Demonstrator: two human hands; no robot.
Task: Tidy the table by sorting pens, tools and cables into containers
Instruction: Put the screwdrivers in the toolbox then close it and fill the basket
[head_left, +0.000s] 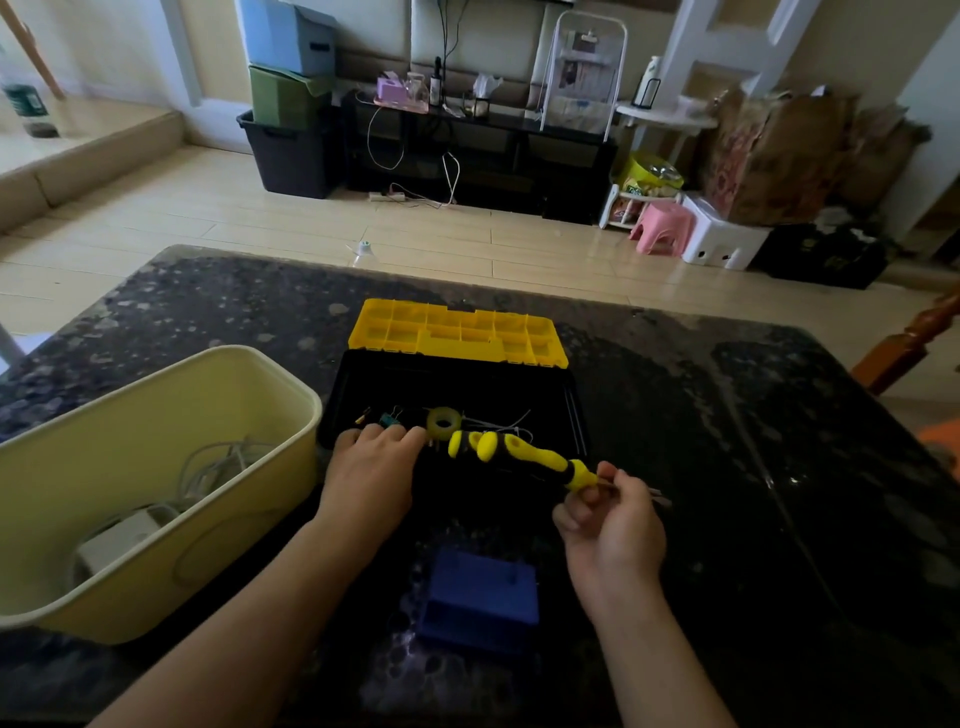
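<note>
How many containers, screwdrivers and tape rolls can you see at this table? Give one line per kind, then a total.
Containers: 3 (cream tub, black toolbox, blue box)
Screwdrivers: 1 (yellow-black screwdriver)
Tape rolls: 1
Total: 5

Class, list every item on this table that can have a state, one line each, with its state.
toolbox: open, lid tipped back.
screwdriver: pinched at its shaft end, handle over the toolbox.
right grip: pinches the screwdriver.
left grip: open, fingers resting at the toolbox's near edge.
tape roll: lying flat in the toolbox.
cream bin: open-topped, holding cables.
</note>
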